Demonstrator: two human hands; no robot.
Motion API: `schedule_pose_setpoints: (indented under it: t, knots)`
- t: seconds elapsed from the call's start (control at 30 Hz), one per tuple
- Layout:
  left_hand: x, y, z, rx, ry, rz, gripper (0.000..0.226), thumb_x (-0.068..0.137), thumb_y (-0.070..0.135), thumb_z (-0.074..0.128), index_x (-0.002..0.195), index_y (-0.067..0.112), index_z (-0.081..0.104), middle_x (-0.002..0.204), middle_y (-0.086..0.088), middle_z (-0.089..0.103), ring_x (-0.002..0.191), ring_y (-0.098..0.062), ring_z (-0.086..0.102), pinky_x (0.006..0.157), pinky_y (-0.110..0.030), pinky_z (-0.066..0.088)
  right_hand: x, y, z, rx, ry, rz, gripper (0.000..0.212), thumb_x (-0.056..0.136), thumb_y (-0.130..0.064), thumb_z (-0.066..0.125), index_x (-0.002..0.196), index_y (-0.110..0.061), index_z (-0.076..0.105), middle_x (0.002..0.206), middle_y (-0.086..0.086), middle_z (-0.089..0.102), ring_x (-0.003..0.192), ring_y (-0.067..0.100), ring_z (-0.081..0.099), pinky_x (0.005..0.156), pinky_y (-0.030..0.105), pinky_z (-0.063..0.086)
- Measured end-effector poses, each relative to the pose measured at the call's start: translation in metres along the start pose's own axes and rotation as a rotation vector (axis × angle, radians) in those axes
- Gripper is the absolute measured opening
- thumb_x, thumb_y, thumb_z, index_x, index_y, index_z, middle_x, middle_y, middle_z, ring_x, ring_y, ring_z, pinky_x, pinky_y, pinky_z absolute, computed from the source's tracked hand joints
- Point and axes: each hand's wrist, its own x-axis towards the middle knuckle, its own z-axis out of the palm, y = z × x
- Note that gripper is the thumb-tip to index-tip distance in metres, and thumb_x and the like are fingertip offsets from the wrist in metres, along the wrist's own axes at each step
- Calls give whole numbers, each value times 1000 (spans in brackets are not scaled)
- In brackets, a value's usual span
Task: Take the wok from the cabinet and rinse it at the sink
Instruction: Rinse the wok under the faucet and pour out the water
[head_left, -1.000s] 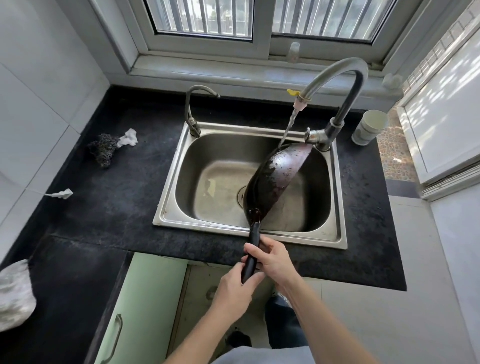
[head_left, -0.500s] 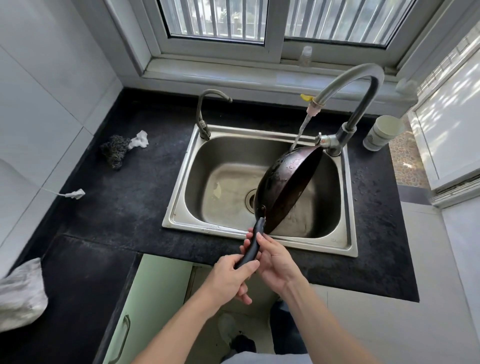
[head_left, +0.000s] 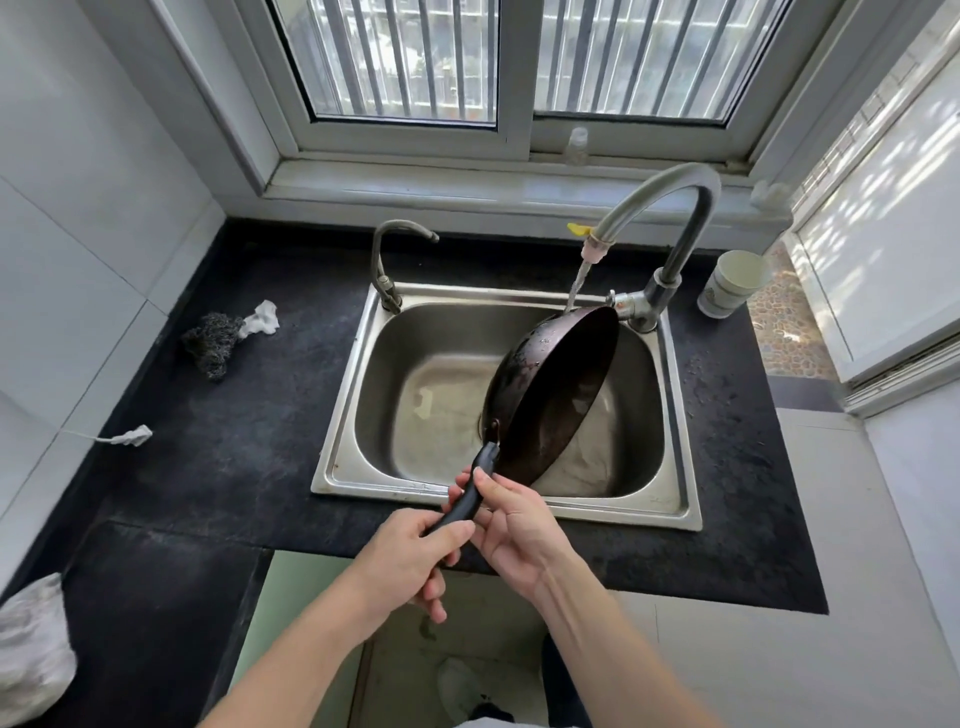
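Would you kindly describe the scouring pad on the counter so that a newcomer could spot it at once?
Start at the steel sink set in the black counter and look left, toward the tiled wall. The scouring pad lies left of the small faucet. It is a dark grey wiry tangle touching a crumpled white scrap, unlike the white piece on a cord nearer the viewer.

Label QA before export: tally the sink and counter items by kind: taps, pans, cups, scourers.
Curved grey metal taps: 2, short tap, tall tap
Dark round wok: 1
White paper cup: 1
Grey wire scourer: 1
Total: 5
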Motion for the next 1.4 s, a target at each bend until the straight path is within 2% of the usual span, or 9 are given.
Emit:
schedule_pose_setpoints:
  t: [0.3, 0.57, 0.77, 0.87, 1.0, 1.1, 1.2, 1.27, 1.4]
  knots:
    - [-15, 1, -17, -73, -9, 13, 21, 94, 21, 61, 83, 4, 61, 78, -10, 52, 41, -14, 45, 40, -28, 46, 6, 16, 22, -85, 6, -20, 13, 94, -9, 66, 99, 1, 61, 76, 12, 70, 71, 23, 71, 77, 37, 61]
    - [-10, -31, 5, -305, -138, -108, 5, 94, 10, 60, 91, 6, 59, 74, -6, 51, 44, -11, 45, 41, -28, 47, 6, 28, 3, -229, 228, -60, 17, 85, -6, 75, 95, 1, 64, 71, 12, 67, 66, 22, 69, 67, 31, 61]
    - [14, -43, 21, -476, -300, -321, 14, 90, -3, 61, 103, -5, 65, 81, -13, 68, 70, -17, 64, 87, -45, 57, 4, 22, -31, -469, 326, -76, 17, 84, -8, 78, 89, 0, 64, 72, 14, 67, 69, 23, 68, 67, 35, 61]
    - [28, -38, 37, -485, -296, -386, 22, 89, -13, 53, 108, -7, 63, 81, -15, 68, 72, -20, 67, 70, -36, 58, 4, 19, -44, -579, 361, -87, 19, 83, -8, 79, 88, 2, 65, 74, 16, 69, 67, 21, 69, 62, 32, 59]
    - [34, -33, 72, -466, -78, -308, 19, 92, -8, 43, 104, 2, 55, 65, -11, 55, 46, -16, 49, 39, -24, 37, 5, 8, -56, -677, 363, -66, 24, 82, -14, 81, 91, 4, 67, 81, 15, 76, 73, 23, 73, 72, 35, 62]
    - [40, -43, 85, -424, 81, -224, 7, 95, -1, 47, 94, 0, 54, 60, -11, 48, 40, -15, 41, 36, -22, 33, 12, -1, -62, -798, 364, 7, 36, 76, -28, 85, 96, -2, 70, 83, 9, 78, 80, 23, 77, 82, 45, 62]
    - [40, -52, 88, -378, 96, -192, 13, 96, 13, 57, 90, 2, 53, 58, -9, 44, 39, -16, 39, 36, -22, 32, 15, -15, -65, -960, 316, 84, 31, 77, -34, 85, 93, -11, 72, 79, 0, 72, 69, 11, 69, 67, 29, 56]
    - [38, -54, 88, -377, 102, -181, 20, 95, 19, 60, 89, 2, 53, 60, -9, 44, 38, -16, 39, 35, -22, 32, 16, -30, -66, -1094, 283, 128, 43, 75, -43, 85, 103, -13, 71, 87, -2, 74, 73, 8, 69, 67, 25, 55]
    - [38, -55, 90, -387, 109, -168, 27, 94, 23, 62, 84, 2, 50, 59, -5, 46, 36, -15, 38, 35, -22, 30, 25, -92, -64, -1397, 453, -134, 62, 72, -61, 79, 111, -13, 71, 96, -3, 73, 92, 14, 70, 85, 31, 56]
